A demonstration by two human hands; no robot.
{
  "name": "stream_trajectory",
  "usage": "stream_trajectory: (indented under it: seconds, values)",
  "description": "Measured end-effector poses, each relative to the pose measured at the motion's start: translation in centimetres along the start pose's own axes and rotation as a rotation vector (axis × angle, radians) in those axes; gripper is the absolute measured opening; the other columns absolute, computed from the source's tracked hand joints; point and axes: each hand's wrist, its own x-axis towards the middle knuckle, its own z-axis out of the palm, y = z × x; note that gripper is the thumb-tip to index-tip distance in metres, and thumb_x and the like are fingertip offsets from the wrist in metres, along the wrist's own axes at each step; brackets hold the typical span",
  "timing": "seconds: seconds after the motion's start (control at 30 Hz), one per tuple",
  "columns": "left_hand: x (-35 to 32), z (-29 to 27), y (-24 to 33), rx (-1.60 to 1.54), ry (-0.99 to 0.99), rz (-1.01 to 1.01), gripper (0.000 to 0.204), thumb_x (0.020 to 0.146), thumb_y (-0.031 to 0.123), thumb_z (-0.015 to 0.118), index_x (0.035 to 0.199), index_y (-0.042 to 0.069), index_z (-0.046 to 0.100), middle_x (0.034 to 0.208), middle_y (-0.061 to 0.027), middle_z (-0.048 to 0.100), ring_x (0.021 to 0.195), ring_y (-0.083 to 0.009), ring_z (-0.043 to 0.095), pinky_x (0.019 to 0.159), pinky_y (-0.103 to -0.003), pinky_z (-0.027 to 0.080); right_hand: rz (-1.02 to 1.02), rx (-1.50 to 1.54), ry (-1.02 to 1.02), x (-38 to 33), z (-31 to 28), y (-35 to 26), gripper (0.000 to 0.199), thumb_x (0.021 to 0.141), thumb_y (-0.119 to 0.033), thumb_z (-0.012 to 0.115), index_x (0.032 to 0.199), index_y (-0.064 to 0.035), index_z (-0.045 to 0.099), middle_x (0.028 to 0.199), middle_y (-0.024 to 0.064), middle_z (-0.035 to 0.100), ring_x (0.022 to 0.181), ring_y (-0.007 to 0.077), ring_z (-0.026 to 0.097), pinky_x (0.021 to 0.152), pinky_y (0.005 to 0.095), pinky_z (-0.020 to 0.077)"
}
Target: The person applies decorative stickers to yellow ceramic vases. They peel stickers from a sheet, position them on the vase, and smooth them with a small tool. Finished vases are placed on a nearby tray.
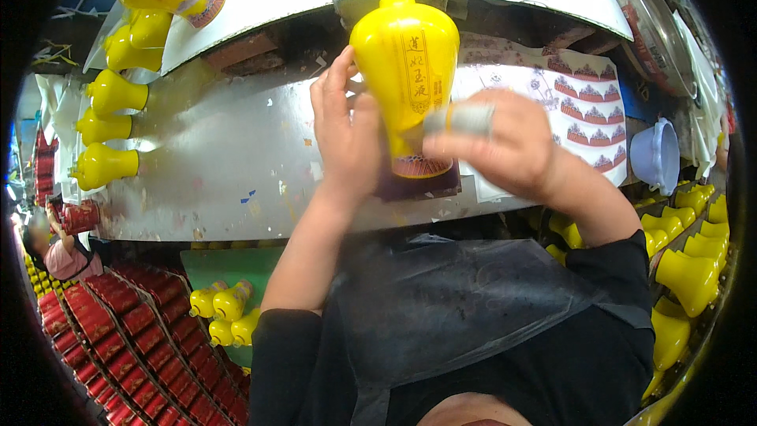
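Note:
A glossy yellow bottle [374, 43] lies in front of me, its neck pointing away and its patterned base toward me. A vertical dark decal panel [418, 71] runs down its upward face. My left hand [344, 130] is against the bottle's left side, fingers along its edge, steadying it. In my right hand [512, 142] is a pale grey flat tool [465, 120] with a yellow band, close over the bottle's lower right part. Motion blurs the tool, so its exact kind and whether it touches the bottle do not show.
Beyond the neck is a grey padded support [347, 1]. Printed decal sheets [587, 102] lie right of the bottle. Several yellow bottles [118, 93] line the table's left edge; more [686, 276] stand at right, near a pale blue basin [654, 156]. Red racks [134, 331] fill the lower left.

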Motion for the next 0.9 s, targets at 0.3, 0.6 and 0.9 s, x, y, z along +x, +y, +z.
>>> stream_trajectory:
  seconds: [0.3,0.6,0.9]
  values:
    - [-2.0,0.7,0.0,-0.256,-0.083,-0.179,0.069,0.100,0.020,0.057,0.159,0.003,0.025,0.144,-0.0176,0.035,0.121,-0.0275,0.055,0.104,-0.042,0.048,0.930,0.741,0.095,-3.2,-0.1,-1.5,0.017,0.101,-0.017,0.064,0.108,-0.0018,0.070,0.092,0.0038,0.069,0.081,0.0143,0.069,0.075,0.0261,0.0548]
    - [-2.0,0.8,0.4,-0.360,-0.084,-0.162,0.066,0.100,0.011,0.056,0.159,0.005,0.025,0.144,-0.0147,0.036,0.122,-0.0246,0.055,0.104,-0.041,0.050,1.080,0.911,0.065,-4.7,5.5,-0.3,0.082,0.094,-0.033,0.072,0.154,0.0074,0.034,0.145,0.0267,0.053,0.135,0.0323,0.054,0.111,0.0403,0.0444]
    - [-2.0,0.7,1.0,-0.479,-0.117,-0.202,0.070,0.100,0.010,0.059,0.158,0.007,0.020,0.143,-0.0160,0.040,0.125,-0.0245,0.054,0.105,-0.041,0.050,1.080,1.018,0.056,-5.2,5.5,0.0,0.087,0.095,-0.033,0.072,0.159,0.0067,0.028,0.159,0.0287,0.038,0.148,0.0324,0.039,0.121,0.0404,0.0320]
